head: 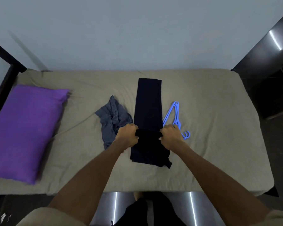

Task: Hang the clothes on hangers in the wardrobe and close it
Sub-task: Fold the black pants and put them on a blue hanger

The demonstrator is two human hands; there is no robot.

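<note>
A long black garment lies flat on the bed, folded lengthwise and stretched away from me. My left hand grips its left edge and my right hand grips its right edge, both at a fold about a third of the way up. A crumpled grey striped garment lies just left of the black one, partly behind my left hand. Blue plastic hangers lie stacked to the right, their hooks beside my right hand. No wardrobe interior shows.
The bed has a beige sheet. A purple pillow lies at its left end. A dark frame post stands at the back left and a dark glossy panel at the right. A grey wall runs behind.
</note>
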